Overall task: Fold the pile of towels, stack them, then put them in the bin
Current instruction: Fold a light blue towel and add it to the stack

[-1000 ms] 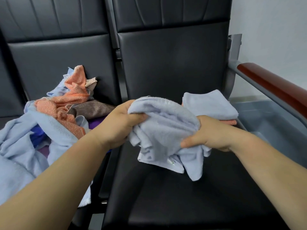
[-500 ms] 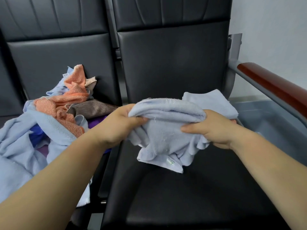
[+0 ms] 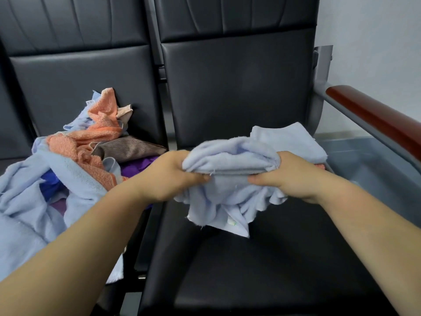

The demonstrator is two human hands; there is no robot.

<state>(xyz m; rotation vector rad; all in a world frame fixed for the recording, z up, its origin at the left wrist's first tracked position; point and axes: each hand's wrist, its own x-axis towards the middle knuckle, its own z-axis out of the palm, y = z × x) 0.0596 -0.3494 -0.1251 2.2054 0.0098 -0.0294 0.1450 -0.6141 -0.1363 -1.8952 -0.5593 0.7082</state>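
Head — towel (image 3: 230, 159) — left hand (image 3: 169, 179), right hand (image 3: 291, 176)

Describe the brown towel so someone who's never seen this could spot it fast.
On the left black chair lies a pile of towels. The brown towel sits at its right edge. It alone is dull brown and ribbed, among pale blue, orange and purple.

No legible text is found. A white tag (image 3: 91, 102) is seen on the towel pile (image 3: 75, 144), print too small to read; a second tag (image 3: 231, 222) on the held towel (image 3: 230, 160) is likewise unreadable.
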